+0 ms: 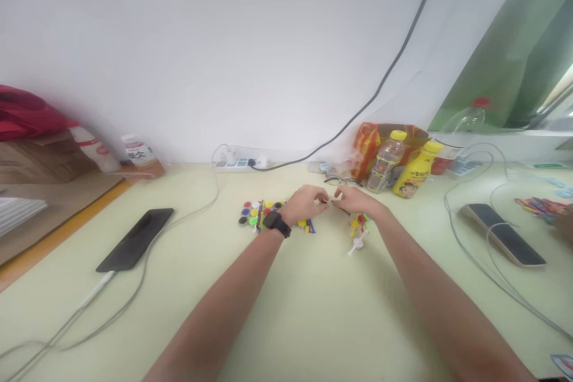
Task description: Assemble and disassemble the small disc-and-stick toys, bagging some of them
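Both hands meet above the pale green table (313, 310), fingertips almost touching. My left hand (307, 203), with a black watch (277, 223) on its wrist, is curled in a pinch on a small dark piece. My right hand (355, 198) is also pinched on that same small dark thing, too tiny to name. Under the left hand lies a cluster of small coloured round pieces and sticks (258, 213). Below the right hand sits a little assembly of coloured pieces on a white stick (358, 233).
A black phone (136, 239) on a white cable lies at left, another phone (504, 234) with cables at right. Bottles (414, 176), glasses and a snack bag stand at the back by a power strip (239, 162). Cardboard box far left; coloured sticks (539, 207) far right.
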Motion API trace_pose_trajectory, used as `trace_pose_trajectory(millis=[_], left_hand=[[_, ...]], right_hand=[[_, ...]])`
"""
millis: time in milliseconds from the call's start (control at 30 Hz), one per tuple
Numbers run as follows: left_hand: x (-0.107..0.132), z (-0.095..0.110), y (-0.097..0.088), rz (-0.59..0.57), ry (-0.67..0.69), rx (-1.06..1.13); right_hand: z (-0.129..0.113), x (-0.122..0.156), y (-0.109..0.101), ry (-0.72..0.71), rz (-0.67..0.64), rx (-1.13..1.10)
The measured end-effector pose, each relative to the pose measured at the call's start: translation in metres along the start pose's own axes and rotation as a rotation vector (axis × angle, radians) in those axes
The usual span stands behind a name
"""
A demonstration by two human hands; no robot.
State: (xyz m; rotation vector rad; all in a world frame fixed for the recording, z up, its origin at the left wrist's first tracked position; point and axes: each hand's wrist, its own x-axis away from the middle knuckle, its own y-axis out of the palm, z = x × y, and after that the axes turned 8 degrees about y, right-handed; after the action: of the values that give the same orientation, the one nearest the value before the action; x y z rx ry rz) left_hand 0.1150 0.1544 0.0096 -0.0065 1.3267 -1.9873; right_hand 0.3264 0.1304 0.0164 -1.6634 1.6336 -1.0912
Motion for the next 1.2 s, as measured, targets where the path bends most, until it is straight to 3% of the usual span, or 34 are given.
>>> trace_pose_trajectory(millis=[100, 200, 267, 367, 567, 733, 1000, 1100, 1200], left_hand=[[0.002, -0.002, 0.001, -0.083, -0.060, -0.088], [0.004, -0.005, -0.003, -0.082, -0.084, -0.119], [0.004, -0.005, -0.007, -0.081, -0.083, -0.124], [0.005, -0.005, -0.013, -0.111, -0.078, -0.127], [0.005, -0.005, -0.015, -0.137, -0.086, -0.120], [0.001, -0.002, -0.016, 0.044, -0.002, 0.028], [-0.009, 0.018, -0.017, 0.171, 0.107, 0.369], [-0.011, 0.021, -0.014, 0.247, 0.131, 0.430], [-0.011, 0.022, -0.011, 0.267, 0.122, 0.433]], right_hand=[[0.000, 0.009, -0.018, -0.055, -0.039, 0.091], [-0.002, 0.021, -0.038, -0.151, -0.276, 0.203], [-0.003, 0.027, -0.048, -0.123, -0.442, 0.241], [-0.003, 0.031, -0.052, -0.066, -0.519, 0.268], [-0.003, 0.031, -0.055, -0.090, -0.438, 0.228], [-0.001, 0.030, -0.061, -0.143, -0.296, 0.004], [-0.012, 0.023, -0.045, -0.264, -0.145, -0.547], [-0.018, 0.022, -0.035, -0.281, -0.111, -0.616], [-0.020, 0.020, -0.027, -0.250, -0.033, -0.534]])
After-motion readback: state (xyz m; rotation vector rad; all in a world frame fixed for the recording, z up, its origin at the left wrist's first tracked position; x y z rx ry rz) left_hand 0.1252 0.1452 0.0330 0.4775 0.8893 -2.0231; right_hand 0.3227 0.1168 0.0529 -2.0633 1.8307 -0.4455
